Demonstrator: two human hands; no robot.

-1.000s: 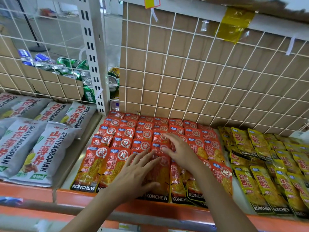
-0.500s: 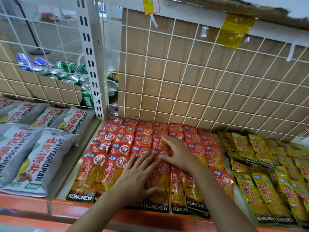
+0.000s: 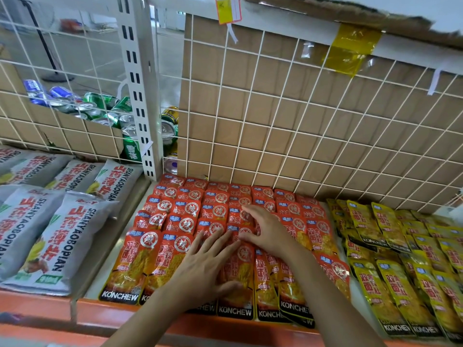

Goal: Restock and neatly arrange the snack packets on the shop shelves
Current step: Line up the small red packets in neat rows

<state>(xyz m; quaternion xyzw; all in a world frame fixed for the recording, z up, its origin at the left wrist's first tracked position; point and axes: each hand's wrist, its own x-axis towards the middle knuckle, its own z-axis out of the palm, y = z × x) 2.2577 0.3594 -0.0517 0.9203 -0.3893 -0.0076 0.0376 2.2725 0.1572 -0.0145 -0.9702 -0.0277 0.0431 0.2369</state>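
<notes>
Shelf stock as I read it from the head camera:

1. Red snack packets (image 3: 180, 221): middle bay, flat in overlapping rows from the wire grid back (image 3: 313, 126) to the orange shelf lip (image 3: 100, 313). The front row shows "KONCHEW" along its lower edges.
2. Left hand (image 3: 203, 266): palm down on the front rows of red packets, fingers straight and spread, thumb out to the side. It presses on them and grasps nothing.
3. Right hand (image 3: 268, 231): just behind and beside the left, lying on the red packets further back. Its fingers are only lightly bent, the thumb tip is near the left fingertips, and I see nothing enclosed in it.
4. Yellow snack packets (image 3: 400, 271): right bay, directly beside the red ones, same overlapping layout, rows somewhat skewed.
5. Grey-white bags (image 3: 50, 241): left bay, lying flat.
6. Drink cans (image 3: 100, 108): green and blue, behind the grid at upper left.
7. Brown cardboard (image 3: 250, 96): behind the grid, with a yellow tape patch (image 3: 350, 48) at the top.
</notes>
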